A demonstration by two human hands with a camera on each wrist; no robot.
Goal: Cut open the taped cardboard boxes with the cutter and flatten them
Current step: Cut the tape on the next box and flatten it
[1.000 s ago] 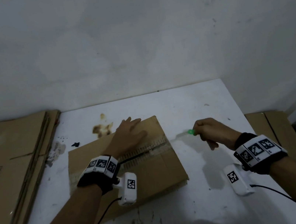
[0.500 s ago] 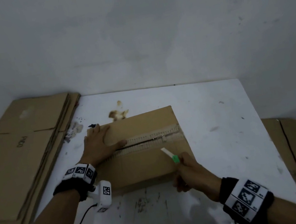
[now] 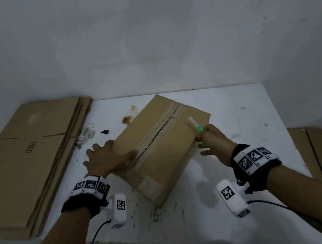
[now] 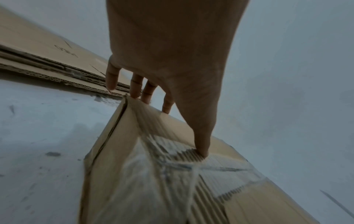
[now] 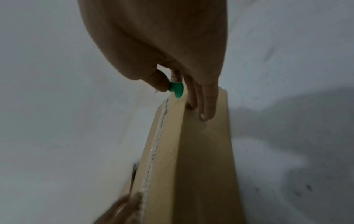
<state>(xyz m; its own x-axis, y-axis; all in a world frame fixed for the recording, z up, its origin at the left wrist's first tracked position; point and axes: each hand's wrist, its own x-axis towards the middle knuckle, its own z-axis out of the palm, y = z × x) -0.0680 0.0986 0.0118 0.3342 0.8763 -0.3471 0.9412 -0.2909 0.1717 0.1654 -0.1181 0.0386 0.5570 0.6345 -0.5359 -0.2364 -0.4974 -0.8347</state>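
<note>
A brown cardboard box [image 3: 168,162] lies diagonally on the white table [image 3: 243,113], with a slit taped seam running along its top. My left hand [image 3: 108,156] grips its left edge, thumb on top by the seam and fingers [image 4: 136,86] down the side wall of the box [image 4: 118,151]. My right hand [image 3: 215,142] holds the cutter [image 3: 199,128], green with a pale blade end pointing up and away. In the right wrist view the thumb pinches the green cutter [image 5: 176,89] while the other fingers [image 5: 208,106] lie against the box [image 5: 203,151] side.
A stack of flattened cardboard [image 3: 35,158] lies at the table's left. More flat cardboard [image 3: 316,152] sits lower down beyond the right edge. A grey wall rises directly behind the table. Brown stains [image 3: 127,119] and a dark scrap [image 3: 104,131] mark the far tabletop.
The box has turned from square-on to diagonal. My right hand with the cutter went from its front edge to its right side. My left hand shifted from flat on top to gripping the edge.
</note>
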